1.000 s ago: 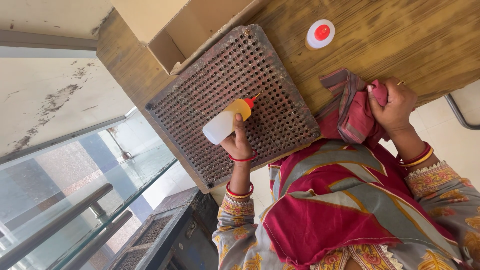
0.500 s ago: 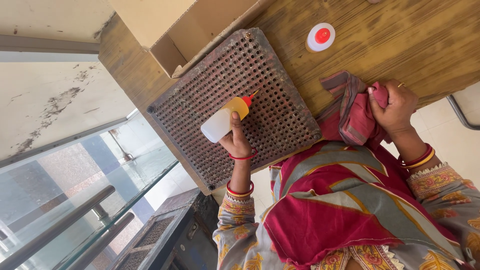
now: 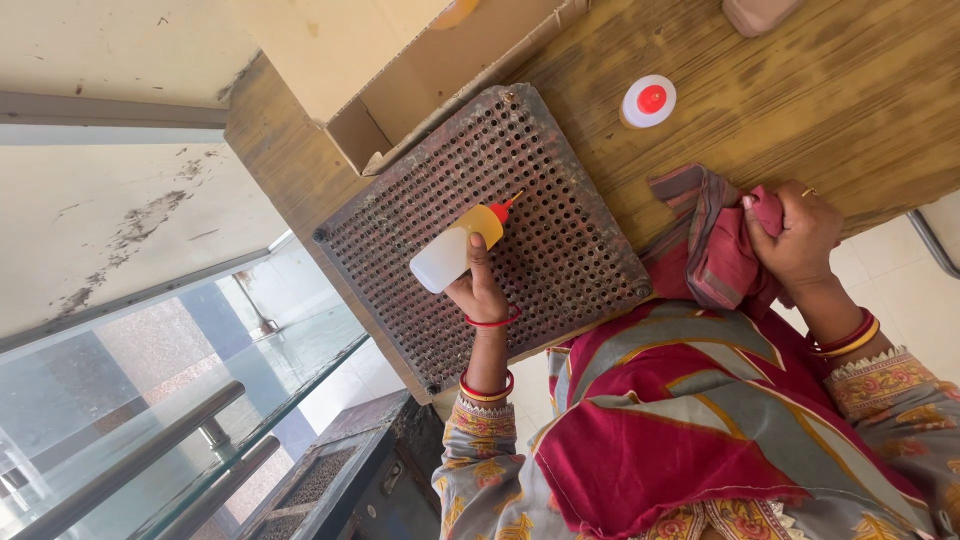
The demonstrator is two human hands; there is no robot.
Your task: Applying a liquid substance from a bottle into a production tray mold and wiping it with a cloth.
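My left hand is shut on a small squeeze bottle with a white body, yellow top and red nozzle. It holds the bottle tilted, with the tip over a square perforated metal plate that lies on the wooden table. To the right of the plate, at the table's near edge, my right hand grips a bunched red and grey striped cloth. Red and gold bangles ring both wrists.
An open cardboard box overlaps the plate's far corner. A white round cap with a red centre lies on the table beyond the cloth. A glass railing with a metal handrail runs to the left, and a perforated dark crate stands below.
Almost nothing: the bottle's nozzle stays over the same area of the plate, and my right hand keeps its hold on the cloth.
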